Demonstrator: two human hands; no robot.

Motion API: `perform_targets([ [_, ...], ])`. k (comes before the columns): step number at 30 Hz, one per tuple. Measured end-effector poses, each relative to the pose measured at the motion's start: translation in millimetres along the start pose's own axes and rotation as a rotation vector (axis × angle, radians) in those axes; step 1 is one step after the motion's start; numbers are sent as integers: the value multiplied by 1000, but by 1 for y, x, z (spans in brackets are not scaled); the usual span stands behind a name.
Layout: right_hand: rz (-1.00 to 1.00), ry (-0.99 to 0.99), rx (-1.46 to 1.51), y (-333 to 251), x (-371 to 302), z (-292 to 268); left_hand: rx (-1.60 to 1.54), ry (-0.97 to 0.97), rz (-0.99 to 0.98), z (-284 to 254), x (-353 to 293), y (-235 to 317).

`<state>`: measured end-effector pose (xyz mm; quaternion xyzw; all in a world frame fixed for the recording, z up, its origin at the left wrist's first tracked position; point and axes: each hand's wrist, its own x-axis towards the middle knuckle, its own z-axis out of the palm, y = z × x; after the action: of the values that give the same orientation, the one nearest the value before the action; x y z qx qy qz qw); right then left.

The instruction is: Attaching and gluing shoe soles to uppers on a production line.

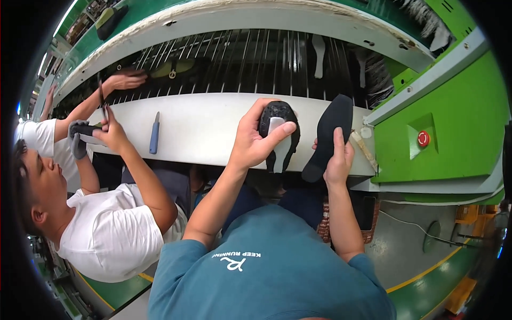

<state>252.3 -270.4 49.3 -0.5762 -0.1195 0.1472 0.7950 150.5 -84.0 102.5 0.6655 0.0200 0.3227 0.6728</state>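
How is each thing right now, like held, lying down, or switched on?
Black shoe upper: held in the left hand
Black sole: held in the right hand, apart from the upper
Blue-handled tool: lying on the white bench
Red button: can't tell whether pressed
Conveyor: can't tell whether running

White ledge: at 9 o'clock from my left hand (261, 137), the ledge (197, 125) gives me bare surface up to the blue-handled knife (154, 134).
Between my hands: only a narrow gap, squeezed by the black-and-grey shoe piece (280, 113) and the dark sole (333, 120) in my right hand (340, 157).
Barred bed: the bars (240, 64) span 12 o'clock; a pale beam (240, 21) bounds their far side.
Green cabinet: its wall (442, 154) blocks 3 o'clock, past a tan strip (364, 150) at the ledge's end.
Co-worker: a neighbour's hand (113, 132) occupies 9 o'clock, beyond the knife.
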Motion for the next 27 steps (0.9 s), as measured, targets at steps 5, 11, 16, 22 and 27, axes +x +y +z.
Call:
perform_targets([
  [5, -67, -186, 90, -42, -39, 23, -94, -45, -15, 1, -3, 11],
  [11, -79, -266, 91, -52, -63, 41, 36, -95, 55, -6, -5, 16],
  [16, -89, -348, 27, -57, -65, 49, -209, -121, -19, -2, -9, 21],
  [22, -130, -369, -28, -54, -65, 47, -218, -114, -29, -2, -14, 19],
  [27, -113, -342, -50, -55, -65, 50, -179, -79, 38, 0, -18, 17],
])
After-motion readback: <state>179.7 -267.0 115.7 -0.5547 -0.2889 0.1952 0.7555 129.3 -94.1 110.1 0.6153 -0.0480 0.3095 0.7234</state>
